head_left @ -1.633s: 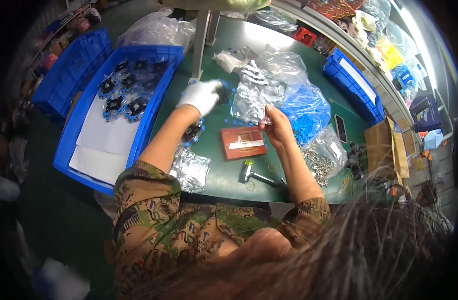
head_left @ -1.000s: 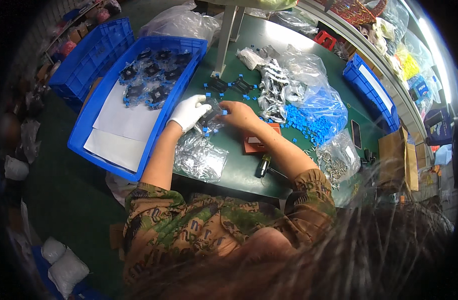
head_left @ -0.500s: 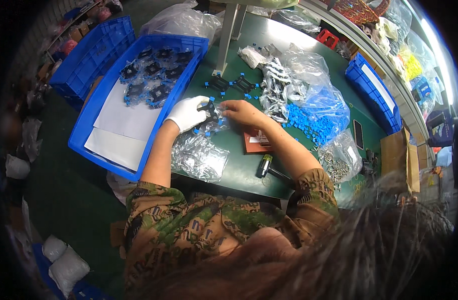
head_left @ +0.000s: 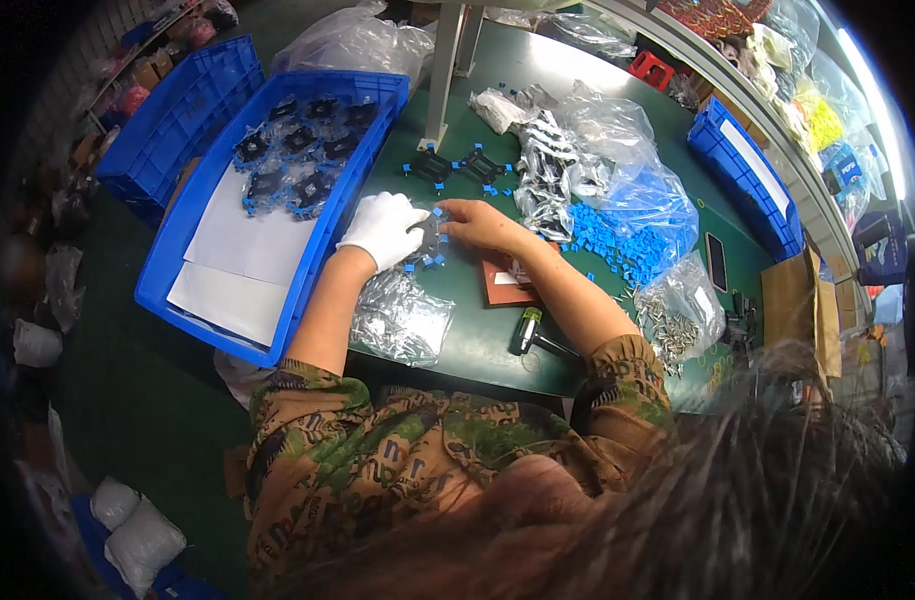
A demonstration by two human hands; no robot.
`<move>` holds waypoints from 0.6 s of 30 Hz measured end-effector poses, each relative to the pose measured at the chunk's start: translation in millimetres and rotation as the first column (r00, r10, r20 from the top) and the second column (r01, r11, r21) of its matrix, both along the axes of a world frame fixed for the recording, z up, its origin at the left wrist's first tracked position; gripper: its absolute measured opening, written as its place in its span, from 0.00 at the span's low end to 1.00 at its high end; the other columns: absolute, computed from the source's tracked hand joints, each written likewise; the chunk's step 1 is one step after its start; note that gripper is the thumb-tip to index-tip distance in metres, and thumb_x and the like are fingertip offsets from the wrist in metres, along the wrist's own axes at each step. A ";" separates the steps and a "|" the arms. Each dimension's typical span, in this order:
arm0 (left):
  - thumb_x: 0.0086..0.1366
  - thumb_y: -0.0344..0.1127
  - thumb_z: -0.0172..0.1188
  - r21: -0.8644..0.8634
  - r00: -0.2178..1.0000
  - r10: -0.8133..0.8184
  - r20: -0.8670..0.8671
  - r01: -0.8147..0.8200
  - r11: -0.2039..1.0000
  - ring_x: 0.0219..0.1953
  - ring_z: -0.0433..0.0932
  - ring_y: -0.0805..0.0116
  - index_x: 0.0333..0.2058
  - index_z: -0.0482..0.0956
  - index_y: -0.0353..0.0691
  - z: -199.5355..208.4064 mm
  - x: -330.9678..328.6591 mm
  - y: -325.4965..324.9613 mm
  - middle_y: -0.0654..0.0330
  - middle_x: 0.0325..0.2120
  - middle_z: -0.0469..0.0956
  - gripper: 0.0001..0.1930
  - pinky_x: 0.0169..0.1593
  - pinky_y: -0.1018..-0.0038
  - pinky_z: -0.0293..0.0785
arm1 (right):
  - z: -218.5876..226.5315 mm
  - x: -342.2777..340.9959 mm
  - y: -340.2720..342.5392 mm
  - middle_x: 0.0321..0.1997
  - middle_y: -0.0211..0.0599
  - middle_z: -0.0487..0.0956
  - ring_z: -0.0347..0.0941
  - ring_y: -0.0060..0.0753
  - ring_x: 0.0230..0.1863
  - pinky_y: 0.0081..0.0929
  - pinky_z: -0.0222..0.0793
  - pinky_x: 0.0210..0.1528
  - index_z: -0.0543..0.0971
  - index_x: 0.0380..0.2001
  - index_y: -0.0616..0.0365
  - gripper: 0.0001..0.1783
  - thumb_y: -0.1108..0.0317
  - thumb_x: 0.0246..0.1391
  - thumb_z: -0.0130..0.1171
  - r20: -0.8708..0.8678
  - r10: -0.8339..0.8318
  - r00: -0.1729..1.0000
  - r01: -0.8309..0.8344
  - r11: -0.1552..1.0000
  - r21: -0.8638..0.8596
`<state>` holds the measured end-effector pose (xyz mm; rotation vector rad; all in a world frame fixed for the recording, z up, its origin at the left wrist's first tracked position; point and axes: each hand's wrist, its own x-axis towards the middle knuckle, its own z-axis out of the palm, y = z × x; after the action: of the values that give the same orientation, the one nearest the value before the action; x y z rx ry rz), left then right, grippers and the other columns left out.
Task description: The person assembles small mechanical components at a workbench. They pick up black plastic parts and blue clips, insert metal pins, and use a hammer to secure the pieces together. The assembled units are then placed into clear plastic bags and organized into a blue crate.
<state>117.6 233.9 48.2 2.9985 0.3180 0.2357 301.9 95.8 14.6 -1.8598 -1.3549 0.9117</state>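
Note:
My left hand (head_left: 382, 230), in a white glove, is closed over the left side of a black bracket with blue corner pieces (head_left: 432, 240). Bare, my right hand (head_left: 480, 226) pinches at the bracket's right edge with bent fingers. Much of the bracket is hidden by the glove, and clear film shows around it; I cannot tell if it is fully inside a bag. Just below lies a stack of clear plastic bags (head_left: 402, 320). Two more black brackets (head_left: 457, 165) with blue corners lie on the green table beyond my hands.
Left of me, a long blue bin (head_left: 157, 268) holds several bagged brackets (head_left: 297, 150) over white sheets. To the right are blue plastic pieces (head_left: 627, 240), a bag of screws (head_left: 682, 310), a phone (head_left: 715, 262), a hammer (head_left: 529, 330) and a reddish-brown box (head_left: 507, 285). A metal post (head_left: 440, 90) rises behind.
The gloved left hand has shifted right and turned over the bracket, covering more of it. My right hand stays at the bracket's right edge.

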 end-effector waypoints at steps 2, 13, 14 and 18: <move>0.63 0.43 0.55 0.059 0.999 0.005 0.038 -0.007 0.998 0.47 0.78 0.53 0.48 0.85 0.50 -3.9 -1.6 -4.2 0.56 0.41 0.81 0.17 0.51 0.59 0.72 | 2.8 -0.2 -3.7 0.33 0.38 0.82 0.77 0.33 0.32 0.33 0.73 0.38 0.77 0.55 0.53 0.21 0.59 0.61 0.63 0.096 -0.022 0.995 0.016 0.998 0.063; 0.69 0.42 0.49 0.073 0.994 0.044 -0.098 -0.036 0.997 0.56 0.74 0.56 0.51 0.80 0.45 -18.6 4.6 -4.7 0.55 0.53 0.75 0.17 0.58 0.55 0.68 | 67.2 27.3 -56.6 0.36 0.43 0.84 0.80 0.37 0.36 0.34 0.74 0.43 0.80 0.52 0.55 0.19 0.58 0.62 0.59 0.279 -0.158 0.947 0.125 0.983 0.133; 0.69 0.42 0.48 0.053 0.995 0.043 -0.089 -0.039 0.998 0.56 0.74 0.55 0.50 0.80 0.44 -22.2 5.9 -0.9 0.54 0.53 0.75 0.17 0.58 0.54 0.69 | 79.7 27.4 -64.7 0.34 0.40 0.83 0.77 0.30 0.34 0.30 0.74 0.42 0.81 0.51 0.57 0.18 0.59 0.63 0.59 0.175 -0.217 0.960 0.219 0.976 0.013; 0.69 0.41 0.49 -0.046 0.981 0.045 -0.189 -0.055 0.997 0.55 0.76 0.52 0.50 0.80 0.42 -5.6 22.5 -3.9 0.53 0.54 0.75 0.18 0.57 0.53 0.71 | 65.1 72.6 -100.9 0.33 0.34 0.82 0.76 0.24 0.32 0.26 0.73 0.35 0.81 0.52 0.57 0.18 0.58 0.64 0.59 0.256 -0.294 0.921 0.239 0.945 0.224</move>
<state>140.1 230.1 42.6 2.9698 0.4113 -0.0519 374.5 -5.0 79.7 -2.0184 -1.2580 0.3705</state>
